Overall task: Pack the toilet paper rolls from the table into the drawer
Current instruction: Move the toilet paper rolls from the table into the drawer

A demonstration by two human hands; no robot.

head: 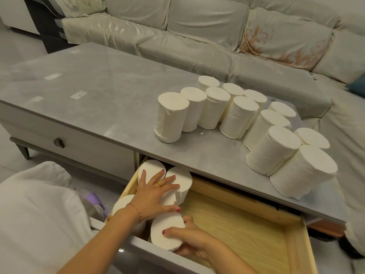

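Down at the lower centre, the wooden drawer (256, 224) stands pulled out with four toilet paper rolls upright in its left end. The left hand (156, 192) lies flat, fingers spread, across the rear rolls (183, 180); the right hand (189, 240) grips the nearest roll (166, 232). More rolls (233, 115) stand on the grey worktop (98, 91), right of centre.

Two bare forearms enter from the bottom of the frame, left of centre, and reach up and to the right. The left hand (156, 191), in the lower middle of the frame, lies palm down with straight fingers spread wide, a gold ring on one finger and a thin cord bracelet at the wrist. The right hand (189, 239), just below it, curls thumb and fingers round a white roll (166, 230), nails painted dark pink.
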